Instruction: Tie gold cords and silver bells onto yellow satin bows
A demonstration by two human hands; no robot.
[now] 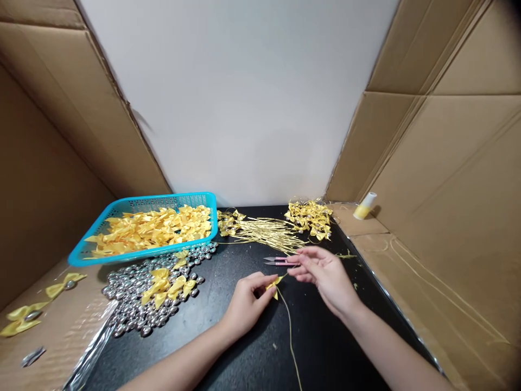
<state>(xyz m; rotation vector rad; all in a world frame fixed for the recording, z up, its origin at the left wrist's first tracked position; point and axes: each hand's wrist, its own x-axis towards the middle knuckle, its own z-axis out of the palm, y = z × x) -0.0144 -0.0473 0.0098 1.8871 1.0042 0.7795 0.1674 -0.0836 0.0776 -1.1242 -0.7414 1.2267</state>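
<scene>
Yellow ribbon bow (273, 285): pinched in the closed fingertips of the left hand (247, 305) over the black table (317, 353); right hand (328, 277) just right of it, fingertips seemingly nipping the gold cord (290, 331), which trails toward the person; thread snips (279, 261) just beyond.

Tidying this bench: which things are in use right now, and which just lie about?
In use: bow in left hand; cord at right hand.
Lying about: snips, basket, silver beads, spool.
</scene>
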